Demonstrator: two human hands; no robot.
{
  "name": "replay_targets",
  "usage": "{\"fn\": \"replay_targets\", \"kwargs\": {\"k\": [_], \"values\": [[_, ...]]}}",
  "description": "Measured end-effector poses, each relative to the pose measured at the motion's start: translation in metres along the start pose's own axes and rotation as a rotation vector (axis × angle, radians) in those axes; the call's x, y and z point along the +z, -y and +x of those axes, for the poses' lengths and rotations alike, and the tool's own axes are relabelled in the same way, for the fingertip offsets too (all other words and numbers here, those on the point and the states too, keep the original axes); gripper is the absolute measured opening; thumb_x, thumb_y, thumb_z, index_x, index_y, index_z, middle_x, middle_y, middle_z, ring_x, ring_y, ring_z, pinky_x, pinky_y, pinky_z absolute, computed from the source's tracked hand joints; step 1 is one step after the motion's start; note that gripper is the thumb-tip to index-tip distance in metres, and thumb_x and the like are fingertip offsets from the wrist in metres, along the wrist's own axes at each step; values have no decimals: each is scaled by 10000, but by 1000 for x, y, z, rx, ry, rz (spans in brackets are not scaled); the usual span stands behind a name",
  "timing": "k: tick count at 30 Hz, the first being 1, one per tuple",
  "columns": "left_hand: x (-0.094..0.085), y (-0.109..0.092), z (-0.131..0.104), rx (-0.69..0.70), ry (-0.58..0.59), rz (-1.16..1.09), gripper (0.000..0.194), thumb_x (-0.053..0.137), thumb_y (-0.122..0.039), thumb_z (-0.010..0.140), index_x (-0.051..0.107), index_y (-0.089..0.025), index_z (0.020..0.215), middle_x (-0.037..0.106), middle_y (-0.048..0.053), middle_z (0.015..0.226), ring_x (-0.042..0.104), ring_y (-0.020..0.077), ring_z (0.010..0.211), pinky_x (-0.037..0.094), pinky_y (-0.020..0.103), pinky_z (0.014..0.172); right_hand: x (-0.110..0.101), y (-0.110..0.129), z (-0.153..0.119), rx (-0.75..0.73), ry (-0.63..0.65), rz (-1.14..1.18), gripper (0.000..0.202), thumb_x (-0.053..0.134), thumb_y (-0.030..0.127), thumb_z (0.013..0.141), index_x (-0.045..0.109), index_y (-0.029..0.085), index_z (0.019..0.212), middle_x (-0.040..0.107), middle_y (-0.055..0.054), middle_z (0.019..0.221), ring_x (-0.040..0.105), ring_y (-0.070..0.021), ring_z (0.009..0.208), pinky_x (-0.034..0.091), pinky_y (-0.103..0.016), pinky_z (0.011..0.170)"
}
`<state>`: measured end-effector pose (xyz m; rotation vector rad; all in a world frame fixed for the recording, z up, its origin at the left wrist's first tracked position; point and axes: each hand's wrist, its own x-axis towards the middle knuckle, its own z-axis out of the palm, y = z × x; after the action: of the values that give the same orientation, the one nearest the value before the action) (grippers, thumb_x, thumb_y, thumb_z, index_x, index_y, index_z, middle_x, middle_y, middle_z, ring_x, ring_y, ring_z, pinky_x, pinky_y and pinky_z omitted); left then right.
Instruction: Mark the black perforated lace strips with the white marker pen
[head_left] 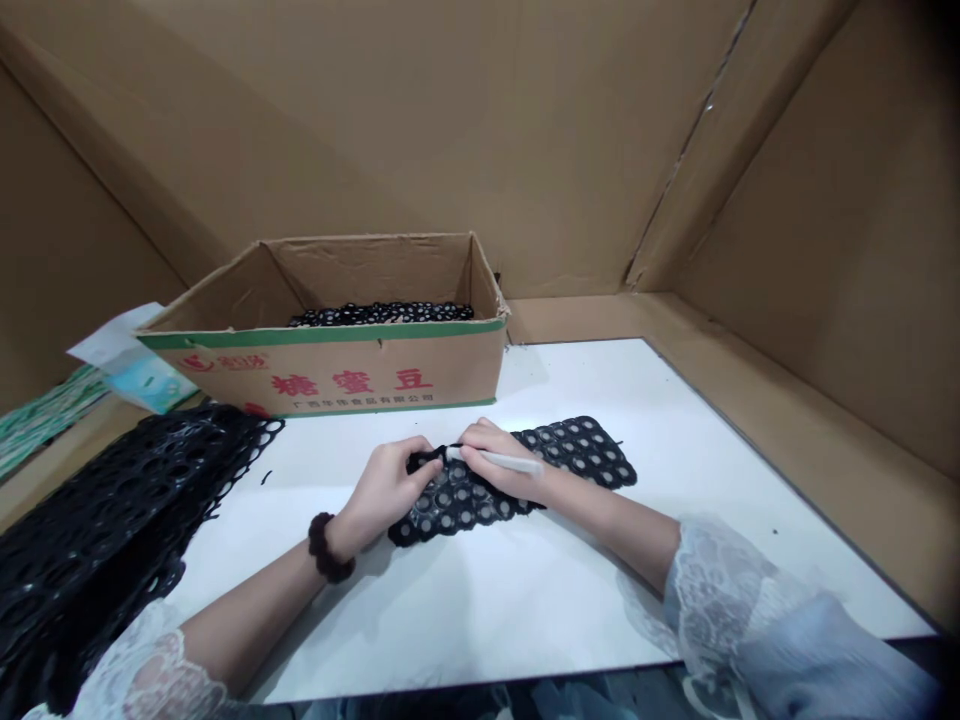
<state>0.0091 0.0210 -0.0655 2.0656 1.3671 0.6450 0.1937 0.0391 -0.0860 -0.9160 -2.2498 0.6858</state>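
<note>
A black strip (577, 455) with rows of round pale spots lies at a slant on the white table. My left hand (394, 480) pinches its upper edge between thumb and fingers. In my right hand (499, 455) is a slim white pen-shaped tool (514, 462), its tip pointing left at the strip's edge close to my left thumb. The tool's tip is too small to make out. Part of the strip is hidden under my right hand, which rests over it.
Behind the strip stands an open cardboard box (390, 365) holding more black spotted pieces (382, 313). A pile of black sheets with round holes (90, 500) lies at left, beside a white and blue packet (142, 365). Cardboard walls (450, 120) surround the white table (480, 610).
</note>
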Motion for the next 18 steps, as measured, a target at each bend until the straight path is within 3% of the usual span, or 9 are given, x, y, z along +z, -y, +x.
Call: {"fn": "replay_targets", "kwargs": {"k": [4, 9, 14, 18], "values": [[2, -4, -2, 36, -26, 83, 163, 444, -282, 764, 537, -183, 673, 568, 5, 639, 491, 156, 624, 342, 265, 610, 1, 3, 3, -1, 32, -43, 243, 347, 210, 849, 390, 193, 611, 464, -17, 679, 421, -156, 733, 352, -319, 768], [-4, 5, 4, -121, 28, -195, 230, 491, -370, 744, 560, -157, 691, 571, 8, 681, 505, 163, 667, 367, 255, 608, -3, -1, 0, 210, -68, 221, 292, 355, 219, 839, 432, 179, 561, 485, -7, 683, 469, -139, 744, 375, -274, 728], [-5, 9, 4, -179, 74, -377, 271, 515, -410, 732, 558, -143, 710, 559, 9, 691, 503, 154, 654, 370, 244, 583, -5, -2, -2, 219, -78, 284, 299, 378, 202, 821, 441, 173, 530, 505, -7, 698, 486, -133, 742, 379, -270, 742], [-4, 8, 3, -187, 75, -400, 272, 520, -408, 724, 556, -138, 704, 555, 14, 679, 500, 155, 643, 367, 241, 569, -5, -1, -1, 219, -76, 284, 297, 380, 187, 814, 449, 173, 525, 510, -10, 694, 493, -134, 729, 389, -276, 735]]}}
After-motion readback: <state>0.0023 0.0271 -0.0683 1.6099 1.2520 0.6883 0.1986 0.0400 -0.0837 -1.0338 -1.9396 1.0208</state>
